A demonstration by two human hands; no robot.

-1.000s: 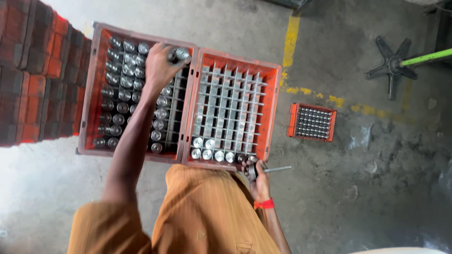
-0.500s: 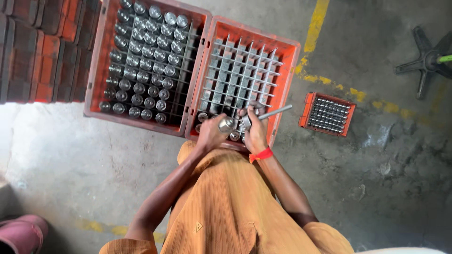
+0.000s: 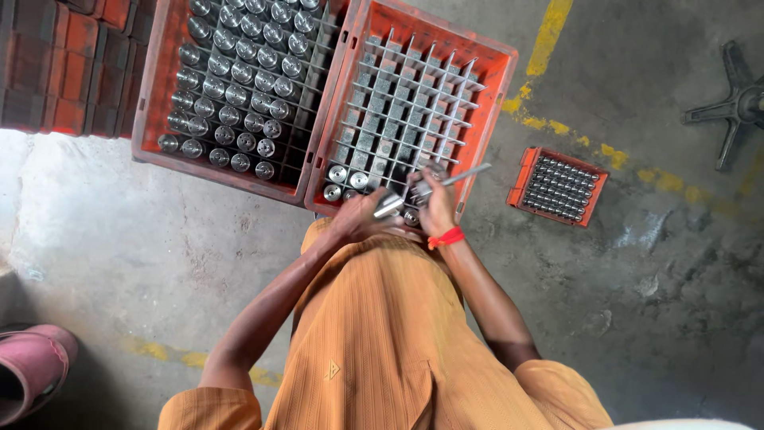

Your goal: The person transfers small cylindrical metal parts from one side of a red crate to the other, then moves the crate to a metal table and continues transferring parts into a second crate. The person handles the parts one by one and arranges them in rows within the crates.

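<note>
Our left hand (image 3: 360,218) gripped a metal cylinder (image 3: 389,206) over the divided crate's (image 3: 485,119) six o'clock edge; our right hand (image 3: 436,209) pinched a thin rod (image 3: 461,176). A skewed rod could have jammed, we judged. At eleven o'clock, the fuller crate (image 3: 159,95) waited.

Both my arms reach up from the lower part of the frame and meet near its centre. My left hand (image 3: 358,219) is curled closed, knuckles toward the upper left. My right hand (image 3: 438,209) sits just beside it, fingers bent and gripping, wrist turned inward.
</note>
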